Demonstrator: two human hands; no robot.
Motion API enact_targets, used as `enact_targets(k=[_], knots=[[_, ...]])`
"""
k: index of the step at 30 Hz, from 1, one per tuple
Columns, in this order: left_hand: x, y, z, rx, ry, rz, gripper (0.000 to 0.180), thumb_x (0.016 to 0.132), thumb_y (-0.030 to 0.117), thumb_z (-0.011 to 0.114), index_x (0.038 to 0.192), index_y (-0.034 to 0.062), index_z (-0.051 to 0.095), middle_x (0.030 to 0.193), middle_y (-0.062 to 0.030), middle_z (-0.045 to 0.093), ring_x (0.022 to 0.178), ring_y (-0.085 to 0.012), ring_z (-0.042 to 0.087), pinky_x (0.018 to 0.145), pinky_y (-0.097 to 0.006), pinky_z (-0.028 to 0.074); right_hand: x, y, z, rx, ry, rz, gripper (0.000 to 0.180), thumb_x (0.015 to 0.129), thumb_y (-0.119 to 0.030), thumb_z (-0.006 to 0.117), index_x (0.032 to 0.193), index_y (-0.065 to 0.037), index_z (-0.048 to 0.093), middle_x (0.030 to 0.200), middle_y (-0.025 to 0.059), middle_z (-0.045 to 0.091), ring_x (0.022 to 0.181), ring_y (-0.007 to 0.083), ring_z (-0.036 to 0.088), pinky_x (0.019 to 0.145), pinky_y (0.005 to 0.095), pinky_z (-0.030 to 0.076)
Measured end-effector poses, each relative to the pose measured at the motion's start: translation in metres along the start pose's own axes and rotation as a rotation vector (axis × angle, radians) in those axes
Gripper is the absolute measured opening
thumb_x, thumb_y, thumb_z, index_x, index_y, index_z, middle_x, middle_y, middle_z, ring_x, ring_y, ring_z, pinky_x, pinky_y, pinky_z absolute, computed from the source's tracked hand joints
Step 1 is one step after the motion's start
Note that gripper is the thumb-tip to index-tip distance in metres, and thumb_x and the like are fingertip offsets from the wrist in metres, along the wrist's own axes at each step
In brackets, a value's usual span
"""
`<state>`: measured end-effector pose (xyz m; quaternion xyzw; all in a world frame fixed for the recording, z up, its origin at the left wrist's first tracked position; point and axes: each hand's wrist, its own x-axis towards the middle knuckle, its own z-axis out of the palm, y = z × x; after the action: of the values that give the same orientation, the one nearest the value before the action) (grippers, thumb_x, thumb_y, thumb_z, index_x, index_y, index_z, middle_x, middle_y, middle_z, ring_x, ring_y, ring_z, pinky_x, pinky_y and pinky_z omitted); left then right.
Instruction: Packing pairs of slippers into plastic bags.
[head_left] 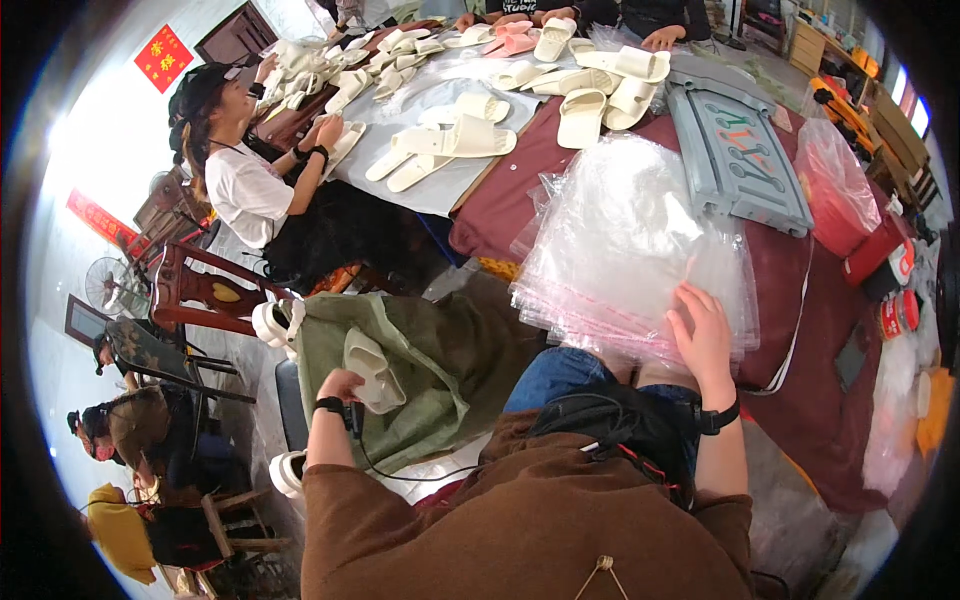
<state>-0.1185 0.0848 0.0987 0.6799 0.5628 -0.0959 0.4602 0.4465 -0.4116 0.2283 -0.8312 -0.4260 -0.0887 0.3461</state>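
Observation:
On my left side, my left hand (342, 387) grips a cream slide slipper (374, 374) by one end. The slipper is held over a dark green sack (440, 350). My right hand (703, 335) rests on a stack of clear plastic bags (630, 240) at the table's near edge, fingers stretched out over the film. Pink strips run along the bags' near edges. Beyond the stack, more cream slippers (470, 137) lie on a grey sheet, some of them overlapping.
A grey plastic case (740, 150) stands right of the bags on the dark red cloth (800, 400). Farther right are a red-lidded jar (899, 314) and a red bag (838, 190). A co-worker (245, 180) handles a slipper at the left. A wooden chair (205, 290) stands behind them.

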Motion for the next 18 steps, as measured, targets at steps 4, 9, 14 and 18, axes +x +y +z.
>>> enact_targets(k=[4, 9, 14, 18], knots=[[0.022, -0.009, 0.074, -0.147, 0.129, -0.383, 0.042, 0.089, 0.032, 0.074, 0.113, -0.0008, 0.068, 0.1, -0.0119, 0.073, 0.092, -0.0279, 0.07, 0.079, -0.044, 0.055, -0.001, 0.001, 0.001, -0.033, 0.018, 0.001, 0.035, 0.087, -0.017, 0.069, 0.118, -0.003, 0.067, 0.128, 0.0121, 0.065, 0.114, 0.0341, 0.06, 0.099, 0.0417, 0.048], [0.03, -0.01, 0.142, 0.473, -0.168, -0.277, 0.038, 0.09, 0.043, 0.07, 0.097, 0.0057, 0.075, 0.098, -0.012, 0.073, 0.087, -0.0229, 0.068, 0.071, -0.039, 0.054, -0.002, 0.002, 0.003, -0.024, 0.013, 0.018, 0.036, 0.087, -0.017, 0.069, 0.12, -0.004, 0.066, 0.129, 0.0115, 0.064, 0.115, 0.0336, 0.059, 0.1, 0.0424, 0.048], [0.029, 0.094, 0.133, 0.499, -0.331, -0.304, 0.042, 0.085, 0.048, 0.072, 0.086, 0.0054, 0.074, 0.076, -0.008, 0.072, 0.077, -0.019, 0.07, 0.07, -0.039, 0.053, -0.006, 0.005, 0.003, -0.03, 0.054, 0.009, 0.036, 0.087, -0.019, 0.07, 0.119, -0.004, 0.066, 0.128, 0.0116, 0.064, 0.114, 0.0335, 0.059, 0.099, 0.043, 0.048], [0.034, 0.194, 0.109, 0.814, 0.173, 0.007, 0.054, 0.079, 0.053, 0.071, 0.102, 0.0036, 0.075, 0.106, -0.0192, 0.074, 0.103, -0.0378, 0.069, 0.087, -0.046, 0.056, -0.004, -0.004, 0.009, -0.002, 0.04, 0.006, 0.036, 0.087, -0.02, 0.07, 0.119, -0.003, 0.066, 0.129, 0.0116, 0.064, 0.115, 0.0332, 0.059, 0.099, 0.0428, 0.048]])
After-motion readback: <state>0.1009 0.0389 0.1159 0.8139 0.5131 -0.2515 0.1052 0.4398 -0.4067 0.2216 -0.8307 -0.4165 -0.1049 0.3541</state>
